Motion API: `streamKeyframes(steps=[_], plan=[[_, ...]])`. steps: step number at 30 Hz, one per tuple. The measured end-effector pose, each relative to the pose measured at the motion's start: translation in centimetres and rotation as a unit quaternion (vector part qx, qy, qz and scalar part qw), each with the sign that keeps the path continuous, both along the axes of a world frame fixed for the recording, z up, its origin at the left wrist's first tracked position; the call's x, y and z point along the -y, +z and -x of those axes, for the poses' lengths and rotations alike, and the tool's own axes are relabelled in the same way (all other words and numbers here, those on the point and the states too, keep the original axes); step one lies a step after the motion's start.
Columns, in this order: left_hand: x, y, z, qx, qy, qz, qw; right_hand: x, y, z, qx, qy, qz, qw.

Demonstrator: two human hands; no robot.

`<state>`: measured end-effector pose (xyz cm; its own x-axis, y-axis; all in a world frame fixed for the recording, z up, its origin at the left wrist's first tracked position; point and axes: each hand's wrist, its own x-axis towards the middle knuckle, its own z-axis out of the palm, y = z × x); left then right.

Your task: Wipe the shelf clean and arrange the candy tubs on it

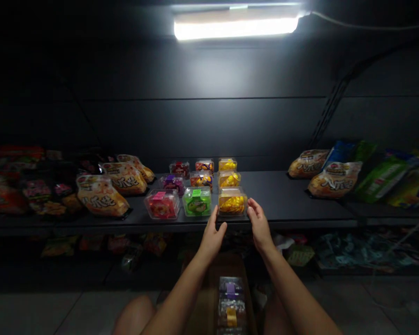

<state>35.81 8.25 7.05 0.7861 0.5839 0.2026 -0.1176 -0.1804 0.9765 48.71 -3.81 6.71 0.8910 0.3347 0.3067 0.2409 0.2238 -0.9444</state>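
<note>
A clear plastic box of yellow-wrapped sweets [232, 203] stands at the front edge of the dark shelf, at the near end of a row of similar yellow boxes [229, 179]. My left hand [211, 238] is at its left side, fingers stretched and thumb apart, with the fingertips by the lower corner. On the other side my right hand [260, 225] has its fingertips at the box's right wall. Both hands are open; whether they press on the box I cannot tell. Left of it sit a green box [197, 202] and a pink-red box [162, 204].
Bread-like snack bags stand on the left [103, 195] and right [335, 180] of the shelf [282, 204]. Below, between my knees, a cardboard box [204, 298] holds more clear boxes [231, 302]. A lit tube lamp [236, 29] hangs above. Packets fill the lower shelf.
</note>
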Motion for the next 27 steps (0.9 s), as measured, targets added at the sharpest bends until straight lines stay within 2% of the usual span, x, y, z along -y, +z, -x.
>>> streamKeyframes(steps=[2, 3, 6, 7, 9, 12, 15, 17, 21, 27], plan=[[0.9, -1.3, 2.4, 0.001, 0.004, -0.014, 1.0, 1.4, -0.6, 1.7, 0.019, -0.022, 0.027, 0.999], [1.3, -2.4, 3.8, -0.008, 0.003, -0.017, 1.0, 2.2, -1.2, 2.7, 0.034, -0.019, 0.051, 0.998], [2.3, -7.2, 7.8, -0.083, -0.005, 0.008, 0.997, 4.7, -3.9, 5.8, 0.091, 0.047, 0.173, 0.98], [2.5, -8.9, 8.9, -0.12, -0.009, 0.029, 0.992, 5.4, -5.0, 6.8, 0.117, 0.084, 0.225, 0.963], [3.0, -12.2, 10.9, -0.182, -0.019, 0.071, 0.981, 6.6, -7.3, 8.6, 0.186, 0.158, 0.33, 0.912], [4.0, -15.4, 12.6, -0.217, -0.038, 0.105, 0.97, 7.8, -9.9, 11.1, 0.282, 0.217, 0.465, 0.81], [5.2, -16.7, 13.4, -0.23, -0.067, 0.134, 0.962, 8.4, -12.0, 13.4, 0.328, 0.24, 0.554, 0.726], [5.9, -17.1, 13.6, -0.231, -0.082, 0.153, 0.957, 8.7, -13.3, 14.7, 0.34, 0.244, 0.584, 0.696], [6.6, -17.7, 14.1, -0.225, -0.098, 0.184, 0.952, 8.6, -14.9, 16.1, 0.352, 0.226, 0.593, 0.688], [6.0, -18.2, 13.6, -0.206, -0.099, 0.216, 0.949, 8.1, -14.0, 16.0, 0.336, 0.237, 0.587, 0.697]])
